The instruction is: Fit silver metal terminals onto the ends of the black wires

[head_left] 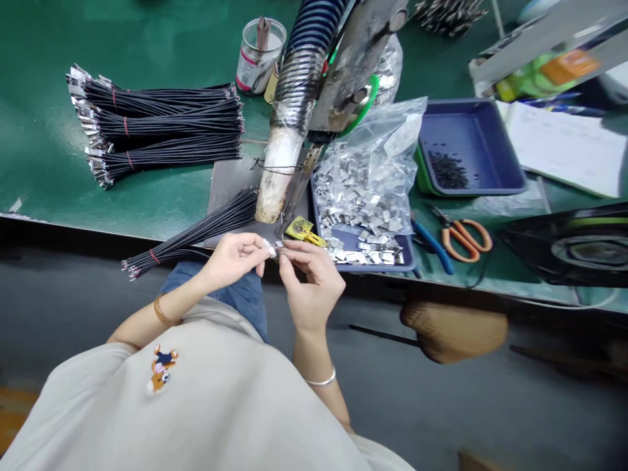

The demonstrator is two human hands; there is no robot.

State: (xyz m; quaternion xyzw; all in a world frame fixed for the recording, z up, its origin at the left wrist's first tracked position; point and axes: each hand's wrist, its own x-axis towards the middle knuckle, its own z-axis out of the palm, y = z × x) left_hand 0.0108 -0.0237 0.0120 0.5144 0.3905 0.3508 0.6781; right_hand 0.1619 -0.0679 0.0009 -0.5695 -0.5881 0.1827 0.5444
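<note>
My left hand is closed in a pinch at the bench's front edge, with white wrapping on a fingertip. What it grips is hidden by the fingers. Facing it, thumb and fingers of my right hand pinch a tiny metal connector; the fingertips of both hands almost meet there. Just above them ends the slim metal tip of a bench tool, beside a whitened hose nozzle. A bundle of black wires lies left of my hands, partly over the edge. A yellow clip-like piece sits by my right fingers.
Banded black wire bundles lie back left, near a clear cup. Right of my hands, a tray holds a plastic bag and loose metal connectors. Farther right are a blue bin, orange-handled scissors and blue-handled pliers.
</note>
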